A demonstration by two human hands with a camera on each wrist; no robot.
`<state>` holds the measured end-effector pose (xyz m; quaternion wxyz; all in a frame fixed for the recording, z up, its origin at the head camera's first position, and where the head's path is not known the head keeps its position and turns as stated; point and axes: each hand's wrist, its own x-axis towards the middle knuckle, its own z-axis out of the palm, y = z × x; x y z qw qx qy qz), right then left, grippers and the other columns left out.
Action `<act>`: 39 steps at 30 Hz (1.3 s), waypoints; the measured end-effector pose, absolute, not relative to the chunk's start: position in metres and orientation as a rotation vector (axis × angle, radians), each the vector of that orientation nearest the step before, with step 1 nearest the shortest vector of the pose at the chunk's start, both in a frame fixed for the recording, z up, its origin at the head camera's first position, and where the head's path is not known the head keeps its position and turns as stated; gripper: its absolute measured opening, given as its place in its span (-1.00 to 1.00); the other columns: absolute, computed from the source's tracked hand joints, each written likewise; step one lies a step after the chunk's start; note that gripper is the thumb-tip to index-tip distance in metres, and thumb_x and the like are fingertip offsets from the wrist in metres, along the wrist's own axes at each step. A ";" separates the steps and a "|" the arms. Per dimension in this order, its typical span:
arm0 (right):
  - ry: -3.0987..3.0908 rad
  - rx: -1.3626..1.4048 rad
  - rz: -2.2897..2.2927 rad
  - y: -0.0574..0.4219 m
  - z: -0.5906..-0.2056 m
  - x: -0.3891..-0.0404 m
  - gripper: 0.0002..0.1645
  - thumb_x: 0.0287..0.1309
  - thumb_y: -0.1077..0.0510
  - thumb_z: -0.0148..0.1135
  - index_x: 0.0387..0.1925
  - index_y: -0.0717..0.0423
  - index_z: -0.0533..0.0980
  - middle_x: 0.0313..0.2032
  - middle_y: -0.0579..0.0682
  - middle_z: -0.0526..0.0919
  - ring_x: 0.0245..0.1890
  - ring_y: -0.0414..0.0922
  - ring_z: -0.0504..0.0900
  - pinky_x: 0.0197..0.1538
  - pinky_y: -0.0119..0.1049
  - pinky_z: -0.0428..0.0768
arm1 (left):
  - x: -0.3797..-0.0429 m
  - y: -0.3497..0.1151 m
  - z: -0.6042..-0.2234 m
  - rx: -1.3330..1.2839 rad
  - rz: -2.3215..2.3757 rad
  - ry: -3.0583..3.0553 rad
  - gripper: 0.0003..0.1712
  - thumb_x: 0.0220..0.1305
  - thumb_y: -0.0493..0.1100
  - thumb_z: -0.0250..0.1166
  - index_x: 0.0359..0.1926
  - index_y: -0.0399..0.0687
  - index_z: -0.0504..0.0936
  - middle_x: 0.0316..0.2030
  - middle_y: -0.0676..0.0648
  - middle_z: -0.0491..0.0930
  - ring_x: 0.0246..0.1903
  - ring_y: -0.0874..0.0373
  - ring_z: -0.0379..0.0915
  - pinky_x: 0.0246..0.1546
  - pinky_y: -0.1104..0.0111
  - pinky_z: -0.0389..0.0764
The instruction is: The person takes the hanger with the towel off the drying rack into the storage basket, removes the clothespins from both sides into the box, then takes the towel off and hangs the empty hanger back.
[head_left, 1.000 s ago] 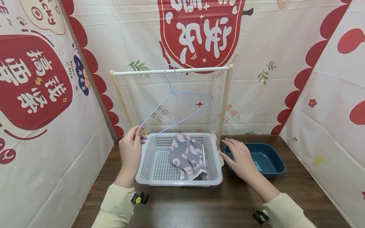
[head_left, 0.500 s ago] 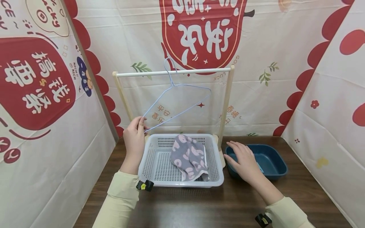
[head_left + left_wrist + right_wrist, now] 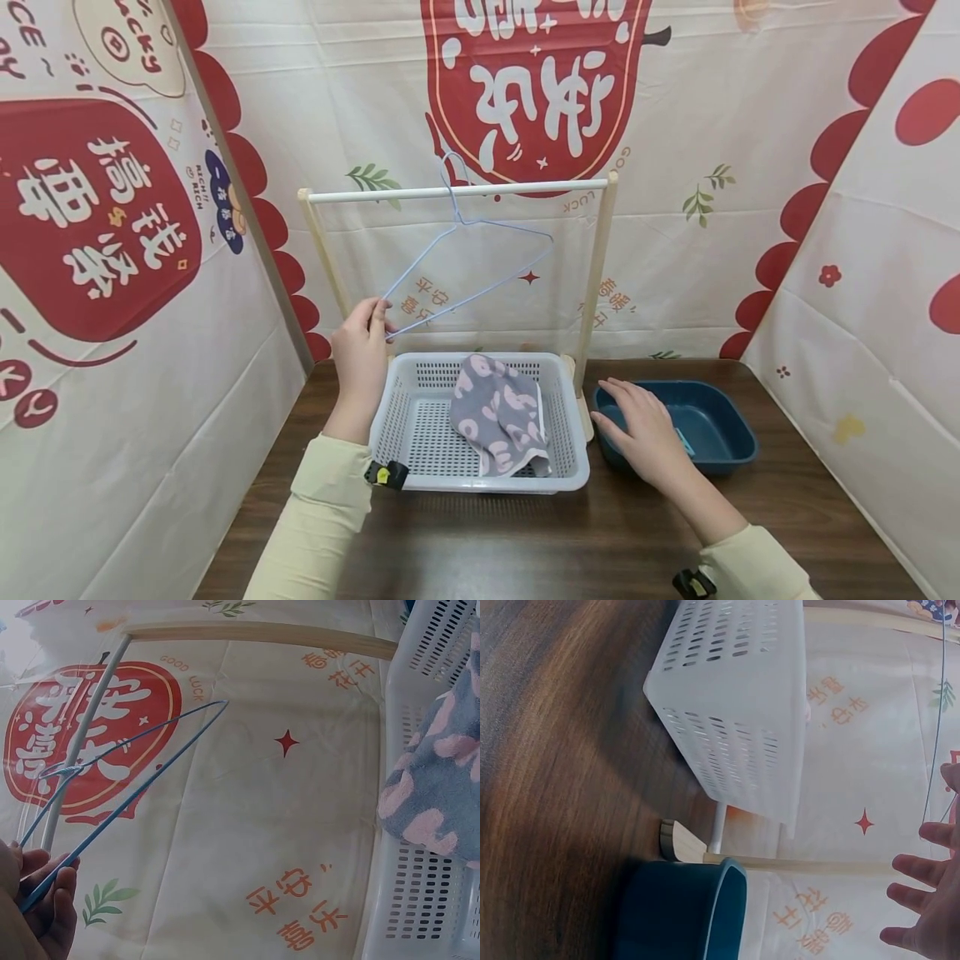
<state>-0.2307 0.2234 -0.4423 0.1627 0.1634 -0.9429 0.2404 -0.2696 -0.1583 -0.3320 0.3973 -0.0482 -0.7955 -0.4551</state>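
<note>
My left hand (image 3: 363,354) grips one end of a thin blue wire clothes hanger (image 3: 468,296), lifted above the basket's left side. The hanger's hook overlaps the white rail of a small drying rack (image 3: 390,193) in the head view. In the left wrist view my curled fingers (image 3: 64,889) hold the blue wire. A grey and pink patterned towel (image 3: 498,417) lies crumpled in the white perforated basket (image 3: 480,485). My right hand (image 3: 637,429) hovers over the near left rim of a dark blue basin (image 3: 723,425), its fingers spread and holding nothing.
The rack's wooden posts (image 3: 596,267) rise behind the basket, one foot beside the basin. A small light-blue item (image 3: 684,442) shows inside the basin, partly hidden by my right hand. Printed cloth walls (image 3: 690,275) enclose the brown table (image 3: 480,550) at the back and sides.
My left hand has risen and moved slightly right, lifting the hanger's held end so its hook now reaches above the rail. My right hand stays nearly in place by the basin.
</note>
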 end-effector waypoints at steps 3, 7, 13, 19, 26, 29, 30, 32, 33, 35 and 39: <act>-2.695 0.467 0.684 0.223 -0.444 -0.230 -0.32 0.37 -0.14 0.12 0.31 0.21 0.34 0.28 0.26 0.36 0.30 0.24 0.24 0.25 0.33 0.12 | -0.270 -0.159 -0.336 -0.118 -1.146 -2.026 -0.75 0.44 -0.12 0.15 -0.15 -0.21 0.65 -0.53 -0.09 0.62 -0.56 0.10 0.51 -0.54 0.37 0.48; -2.692 0.466 0.682 0.224 -0.446 -0.229 -0.31 0.37 -0.17 0.09 0.30 0.22 0.35 0.28 0.25 0.37 0.29 0.23 0.25 0.25 0.32 0.13 | -0.270 -0.161 -0.342 -0.121 -1.135 -2.037 -0.74 0.45 -0.12 0.15 -0.16 -0.22 0.66 -0.54 -0.09 0.61 -0.57 0.06 0.52 -0.51 0.31 0.50; -2.700 0.458 0.697 0.225 -0.445 -0.228 -0.30 0.38 -0.19 0.07 0.31 0.22 0.34 0.28 0.26 0.36 0.30 0.23 0.23 0.23 0.34 0.12 | -0.272 -0.162 -0.350 -0.138 -1.085 -2.048 -0.75 0.45 -0.13 0.15 -0.19 -0.21 0.67 -0.53 -0.07 0.63 -0.57 0.04 0.52 -0.51 0.31 0.46; -2.697 0.448 0.703 0.226 -0.446 -0.226 -0.30 0.38 -0.18 0.08 0.31 0.22 0.34 0.27 0.25 0.37 0.30 0.23 0.24 0.24 0.34 0.11 | -0.272 -0.163 -0.357 -0.164 -1.028 -2.041 -0.78 0.42 -0.16 0.19 -0.18 -0.22 0.68 -0.45 -0.10 0.68 -0.52 0.06 0.53 -0.48 0.26 0.47; -2.691 0.452 0.704 0.226 -0.447 -0.226 -0.31 0.38 -0.18 0.08 0.31 0.22 0.34 0.28 0.25 0.36 0.30 0.23 0.24 0.25 0.34 0.11 | -0.273 -0.165 -0.362 -0.180 -1.005 -2.039 -0.76 0.41 -0.16 0.20 -0.12 -0.25 0.67 -0.29 -0.18 0.68 -0.32 -0.02 0.57 -0.29 0.16 0.53; -2.694 0.458 0.704 0.226 -0.446 -0.227 -0.29 0.38 -0.20 0.07 0.32 0.21 0.33 0.29 0.24 0.35 0.30 0.22 0.23 0.26 0.33 0.10 | -0.272 -0.167 -0.363 -0.158 -1.005 -2.072 -0.75 0.42 -0.14 0.20 -0.06 -0.21 0.65 -0.22 -0.19 0.67 -0.29 -0.04 0.58 -0.24 0.10 0.54; -2.696 0.459 0.704 0.226 -0.445 -0.227 -0.28 0.38 -0.20 0.07 0.32 0.21 0.32 0.29 0.25 0.34 0.30 0.22 0.22 0.26 0.33 0.10 | -0.271 -0.167 -0.363 -0.152 -1.005 -2.086 -0.74 0.42 -0.13 0.20 -0.03 -0.20 0.64 -0.19 -0.20 0.66 -0.27 -0.05 0.59 -0.22 0.08 0.54; -2.704 0.456 0.698 0.226 -0.443 -0.228 -0.27 0.38 -0.22 0.06 0.33 0.20 0.31 0.30 0.25 0.33 0.31 0.23 0.21 0.27 0.33 0.09 | -0.271 -0.167 -0.363 -0.142 -1.010 -2.117 -0.71 0.42 -0.11 0.20 0.04 -0.17 0.61 -0.11 -0.20 0.64 -0.24 -0.07 0.61 -0.19 0.07 0.55; -2.707 0.455 0.696 0.225 -0.442 -0.228 -0.27 0.38 -0.22 0.05 0.33 0.20 0.30 0.30 0.25 0.33 0.31 0.23 0.20 0.27 0.34 0.08 | -0.270 -0.168 -0.363 -0.135 -1.010 -2.135 -0.69 0.42 -0.10 0.20 0.07 -0.15 0.59 -0.07 -0.19 0.63 -0.23 -0.08 0.60 -0.18 0.06 0.55; -2.707 0.453 0.692 0.225 -0.441 -0.228 -0.27 0.37 -0.22 0.06 0.34 0.19 0.30 0.30 0.26 0.33 0.31 0.23 0.20 0.27 0.34 0.08 | -0.270 -0.168 -0.364 -0.122 -1.012 -2.169 -0.63 0.41 -0.09 0.21 0.15 -0.12 0.53 0.04 -0.19 0.58 -0.16 -0.10 0.59 -0.15 0.02 0.55; -2.686 0.459 0.673 0.227 -0.438 -0.228 -0.29 0.34 -0.16 0.14 0.33 0.19 0.31 0.29 0.25 0.34 0.30 0.23 0.22 0.26 0.34 0.10 | -0.269 -0.168 -0.365 -0.113 -1.013 -2.216 -0.50 0.40 -0.04 0.21 0.29 -0.09 0.41 0.22 -0.19 0.43 0.07 -0.13 0.47 -0.02 -0.04 0.50</act>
